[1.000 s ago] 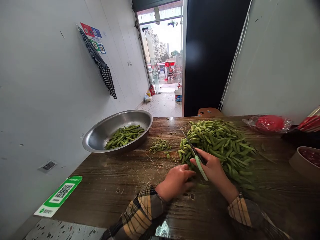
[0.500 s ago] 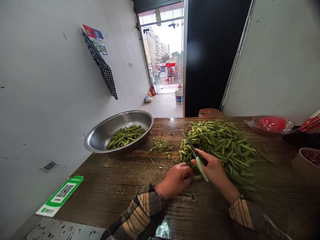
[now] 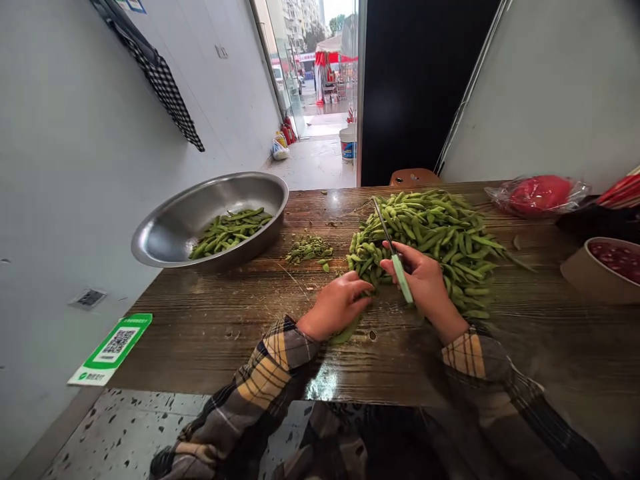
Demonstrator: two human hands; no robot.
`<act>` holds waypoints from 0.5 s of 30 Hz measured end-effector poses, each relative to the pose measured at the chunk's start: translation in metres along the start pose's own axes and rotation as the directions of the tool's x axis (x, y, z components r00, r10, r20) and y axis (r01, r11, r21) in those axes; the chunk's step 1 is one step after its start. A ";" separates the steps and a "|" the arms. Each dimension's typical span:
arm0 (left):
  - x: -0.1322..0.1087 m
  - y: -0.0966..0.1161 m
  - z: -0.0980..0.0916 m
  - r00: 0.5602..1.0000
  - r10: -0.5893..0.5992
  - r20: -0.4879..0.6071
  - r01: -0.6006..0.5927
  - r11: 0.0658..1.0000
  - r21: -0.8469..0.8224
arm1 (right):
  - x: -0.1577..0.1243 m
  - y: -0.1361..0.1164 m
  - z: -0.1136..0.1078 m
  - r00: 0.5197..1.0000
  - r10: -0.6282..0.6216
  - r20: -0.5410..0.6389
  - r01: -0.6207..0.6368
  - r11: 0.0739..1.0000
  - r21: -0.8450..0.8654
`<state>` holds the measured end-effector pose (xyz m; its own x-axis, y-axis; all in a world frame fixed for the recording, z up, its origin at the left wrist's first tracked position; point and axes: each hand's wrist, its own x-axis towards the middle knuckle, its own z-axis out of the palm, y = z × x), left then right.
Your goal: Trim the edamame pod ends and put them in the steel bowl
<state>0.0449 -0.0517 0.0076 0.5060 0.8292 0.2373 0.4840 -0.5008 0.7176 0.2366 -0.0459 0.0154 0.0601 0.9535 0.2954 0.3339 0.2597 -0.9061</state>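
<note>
At centre frame, the right hand [image 3: 425,283] grips green-handled scissors [image 3: 393,257], blades together, over the green pod heap [image 3: 430,233]; the left hand [image 3: 337,308] pinches one green soybean pod [image 3: 345,330] on the wooden table [image 3: 225,320]. Best hold it steady, snipping only its tip.

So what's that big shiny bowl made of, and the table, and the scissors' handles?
The wide silver bowl looks like polished metal, probably stainless steel: it mirrors the light. The dark brown table seems to be varnished wood, with grain lines and a glossy sheen. The pale green scissor handles in the right hand look like smooth plastic.
</note>
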 end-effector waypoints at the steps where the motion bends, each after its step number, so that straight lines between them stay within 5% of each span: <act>1: -0.001 0.000 -0.001 0.999 0.024 0.031 -0.026 0.998 0.062 | 0.000 0.000 0.000 1.000 -0.002 -0.003 0.002 1.000 0.008; 7: -0.002 0.005 -0.027 0.999 -0.039 -0.011 0.040 0.947 0.318 | -0.001 0.002 0.002 0.999 -0.030 -0.013 0.031 0.998 0.049; 12: -0.007 0.008 -0.033 0.937 -0.111 0.331 -0.021 0.928 0.372 | 0.000 0.002 0.001 0.999 -0.031 -0.016 0.031 0.999 0.031; 15: -0.010 0.007 -0.027 0.902 -0.107 0.418 -0.052 0.935 0.352 | 0.001 0.002 0.001 1.000 -0.025 -0.003 0.025 1.000 0.018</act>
<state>0.0242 -0.0567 0.0275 0.7032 0.6978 -0.1361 0.6770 -0.5988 0.4280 0.2365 -0.0443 0.0136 0.0547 0.9463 0.3186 0.3186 0.2858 -0.9038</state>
